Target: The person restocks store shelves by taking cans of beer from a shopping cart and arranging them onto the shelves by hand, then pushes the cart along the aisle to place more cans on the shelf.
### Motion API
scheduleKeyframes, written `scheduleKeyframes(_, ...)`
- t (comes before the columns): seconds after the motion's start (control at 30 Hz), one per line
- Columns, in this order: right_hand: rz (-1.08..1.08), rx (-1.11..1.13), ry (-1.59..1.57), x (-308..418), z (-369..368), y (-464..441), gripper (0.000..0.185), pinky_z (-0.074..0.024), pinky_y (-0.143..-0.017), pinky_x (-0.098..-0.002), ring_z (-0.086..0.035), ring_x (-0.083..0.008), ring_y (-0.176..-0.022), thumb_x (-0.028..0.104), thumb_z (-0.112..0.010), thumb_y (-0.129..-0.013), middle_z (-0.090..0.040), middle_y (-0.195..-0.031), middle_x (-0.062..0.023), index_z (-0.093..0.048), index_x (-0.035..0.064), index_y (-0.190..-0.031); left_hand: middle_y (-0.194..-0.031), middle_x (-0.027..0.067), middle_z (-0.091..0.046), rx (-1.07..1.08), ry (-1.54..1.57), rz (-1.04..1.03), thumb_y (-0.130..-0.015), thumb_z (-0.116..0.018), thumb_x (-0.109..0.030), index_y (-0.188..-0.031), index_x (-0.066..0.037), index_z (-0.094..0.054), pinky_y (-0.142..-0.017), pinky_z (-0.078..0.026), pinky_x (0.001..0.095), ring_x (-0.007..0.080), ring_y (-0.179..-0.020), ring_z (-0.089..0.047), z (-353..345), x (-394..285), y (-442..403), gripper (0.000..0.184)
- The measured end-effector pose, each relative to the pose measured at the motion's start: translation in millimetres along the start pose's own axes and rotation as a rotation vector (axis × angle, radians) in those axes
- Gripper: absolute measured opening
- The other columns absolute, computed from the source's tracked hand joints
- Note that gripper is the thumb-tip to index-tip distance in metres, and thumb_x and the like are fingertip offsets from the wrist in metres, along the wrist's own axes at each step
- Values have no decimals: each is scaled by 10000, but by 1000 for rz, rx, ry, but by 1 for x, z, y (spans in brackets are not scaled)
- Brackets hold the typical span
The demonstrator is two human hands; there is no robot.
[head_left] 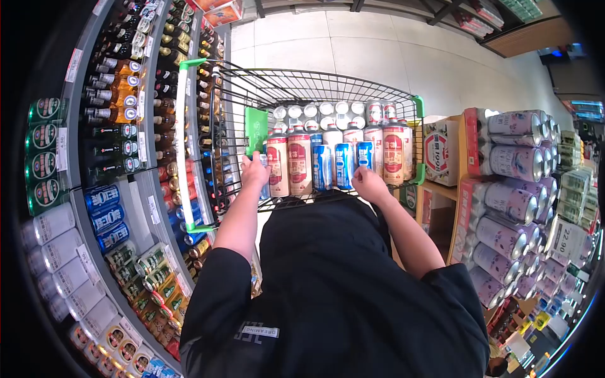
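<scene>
Below me stands a black wire shopping cart [315, 79] with green corners, holding rows of upright cans. Tall red and cream cans [300, 160] line its near side, with blue cans [344, 165] among them. My left hand [255, 169] is at the left end of that row, beside a green panel [256, 126], with its fingers around the top of a can that is mostly hidden. At the blue can [365, 154] right of centre, my right hand [368, 183] has its fingers bent against the lower part. Silver-topped cans [326, 110] fill the far side.
Shelves of bottles and cans [116, 148] run close along the left. To the right are stacked purple-patterned can packs [517, 160] and a boxed pack [440, 153] on a wooden stand. Pale floor tiles [372, 44] lie beyond the cart.
</scene>
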State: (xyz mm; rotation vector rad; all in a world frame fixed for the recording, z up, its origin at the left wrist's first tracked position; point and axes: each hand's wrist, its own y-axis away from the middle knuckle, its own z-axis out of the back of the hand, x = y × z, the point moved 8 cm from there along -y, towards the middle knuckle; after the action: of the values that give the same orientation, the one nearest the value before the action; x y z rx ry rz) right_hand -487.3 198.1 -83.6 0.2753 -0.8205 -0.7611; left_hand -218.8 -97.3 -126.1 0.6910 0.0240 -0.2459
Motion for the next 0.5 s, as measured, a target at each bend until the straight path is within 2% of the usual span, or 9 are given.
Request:
scheduleKeyframes(0.03,6,-2,-2,1,2,-3,267,-547,-887,-487,-689,-411,-1001,260,-655,-905,-710,-1029,-216,-635,27,-1034,-1588,238,-339,-19,20,5,-890,-793,-327,-1539,-217,-372,-1108,-496,507,419,-1427,-444,0,0,0,781)
scheduleKeyframes(0.07,-16,38,1,0,2,-9,275,-547,-901,-498,-684,-419,-1021,252,-652,-907,-702,-1055,-231,-619,23,-1054,-1494,236,-421,-118,24,-53,-862,-824,-287,-1458,-174,-411,-1067,-520,510,423,-1370,-495,-3,0,-4,733)
scheduleKeyframes(0.2,9,-23,63,-1,4,-37,323,-544,-936,-527,-675,-448,-1043,267,-644,-910,-681,-1102,-265,-596,16,-1108,-1399,237,-513,-95,81,-76,-856,-831,-263,-1404,-139,-404,-1037,-533,506,432,-1251,-605,7,-7,4,705)
scheduleKeyframes(0.3,-25,-37,114,0,3,-59,384,-544,-967,-547,-666,-475,-1055,297,-646,-914,-659,-1155,-291,-584,15,-1166,-1391,232,-519,-55,128,-50,-833,-849,-229,-1371,-146,-410,-1029,-535,506,421,-1238,-619,7,-2,1,699)
scheduleKeyframes(0.33,-62,-14,107,-2,2,-66,444,-536,-992,-547,-644,-485,-1119,318,-655,-911,-624,-1236,-305,-584,7,-1219,-1390,240,-515,-67,153,-51,-806,-863,-201,-1403,-135,-404,-1036,-530,503,418,-1254,-611,10,-2,5,756)
scheduleKeyframes(0.43,-70,-142,234,3,17,-75,502,-522,-1019,-549,-604,-498,-1202,318,-660,-896,-584,-1299,-318,-575,-5,-1271,-1384,249,-512,-146,192,-129,-784,-874,-195,-1469,-110,-378,-1055,-523,486,430,-1253,-608,20,2,8,850)
scheduleKeyframes(0.47,-93,-176,195,2,22,-75,532,-505,-1049,-544,-557,-501,-1271,303,-662,-880,-552,-1343,-321,-568,-8,-1301,-1368,252,-518,-168,201,-146,-747,-893,-209,-1492,-67,-434,-1084,-511,457,427,-1257,-603,22,6,9,887)
scheduleKeyframes(0.5,-120,-210,224,4,27,-73,535,-498,-1058,-550,-552,-494,-1272,296,-663,-868,-557,-1340,-314,-568,-15,-1292,-1362,252,-520,-122,198,-161,-737,-898,-207,-1476,-61,-469,-1090,-508,449,424,-1259,-602,24,8,10,868)
